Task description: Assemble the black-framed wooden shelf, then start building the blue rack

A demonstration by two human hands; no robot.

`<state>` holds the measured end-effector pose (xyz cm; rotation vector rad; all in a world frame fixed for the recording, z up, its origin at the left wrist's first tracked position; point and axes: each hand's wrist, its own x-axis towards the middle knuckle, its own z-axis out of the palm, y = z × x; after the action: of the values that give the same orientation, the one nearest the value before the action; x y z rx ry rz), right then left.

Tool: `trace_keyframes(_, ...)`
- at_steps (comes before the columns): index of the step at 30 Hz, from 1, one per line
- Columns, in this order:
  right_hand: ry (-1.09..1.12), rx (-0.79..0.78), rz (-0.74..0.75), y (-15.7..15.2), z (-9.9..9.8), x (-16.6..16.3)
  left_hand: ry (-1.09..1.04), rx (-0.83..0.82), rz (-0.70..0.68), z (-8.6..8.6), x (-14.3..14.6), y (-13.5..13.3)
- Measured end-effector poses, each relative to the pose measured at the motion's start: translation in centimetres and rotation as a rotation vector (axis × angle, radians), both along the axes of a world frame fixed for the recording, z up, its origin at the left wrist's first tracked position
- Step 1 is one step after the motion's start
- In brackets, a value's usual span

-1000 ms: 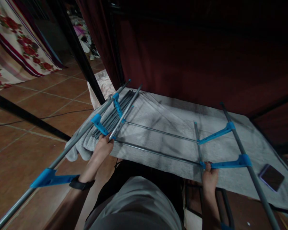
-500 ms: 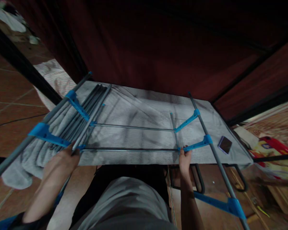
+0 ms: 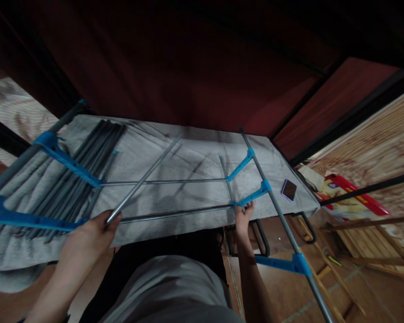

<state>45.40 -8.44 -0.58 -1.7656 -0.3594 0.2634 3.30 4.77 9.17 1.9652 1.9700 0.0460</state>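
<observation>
My left hand [image 3: 89, 242] is closed round the near end of a grey metal tube [image 3: 147, 176], which slants up to the right across the rack. My right hand [image 3: 243, 220] grips the inner end of a blue plastic bracket [image 3: 256, 194], where a cross tube [image 3: 178, 214] meets it. A second cross tube [image 3: 188, 181] runs behind, between another right bracket [image 3: 241, 164] and a left bracket [image 3: 70, 162]. These brackets sit on thick side poles, the right pole [image 3: 280, 204] and the left pole [image 3: 15, 167].
Several loose grey tubes [image 3: 87, 168] lie in a pile on the grey cloth [image 3: 195, 146] at the left. A phone [image 3: 289, 190] rests on the cloth at the right. Beyond stands a dark red panel [image 3: 188, 80]. A red and yellow packet [image 3: 348, 197] and wooden frame [image 3: 380, 242] are at the right.
The tube in my left hand has swung rightward, away from the pile, and now crosses over the rear cross tube. My right hand keeps its hold on the bracket. The view has turned right.
</observation>
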Motion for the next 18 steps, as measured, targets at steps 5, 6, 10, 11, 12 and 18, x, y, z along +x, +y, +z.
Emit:
trace_keyframes(5,0.018,-0.029,-0.103,-0.9,-0.7,-1.0,-0.095,-0.038,-0.118,0.1,4.6,0.1)
trace_keyframes(6,0.033,-0.022,-0.135,-1.1,-0.8,-1.3,-0.129,-0.039,-0.141,-0.1,5.2,0.0)
trace_keyframes(10,0.074,0.110,-0.200,-1.9,-1.1,-3.7,-0.342,0.008,-0.173,-0.3,6.5,-0.3)
trace_keyframes(11,0.078,0.157,-0.184,-1.8,-0.9,-4.6,-0.391,0.021,-0.178,-0.2,6.7,-0.4)
trace_keyframes(12,0.089,0.203,-0.154,-1.6,-0.6,-5.5,-0.433,0.023,-0.193,0.1,7.0,-0.6)
trace_keyframes(18,0.321,0.397,0.243,2.3,4.9,-10.0,-0.634,0.015,-0.407,1.7,9.4,-2.5)
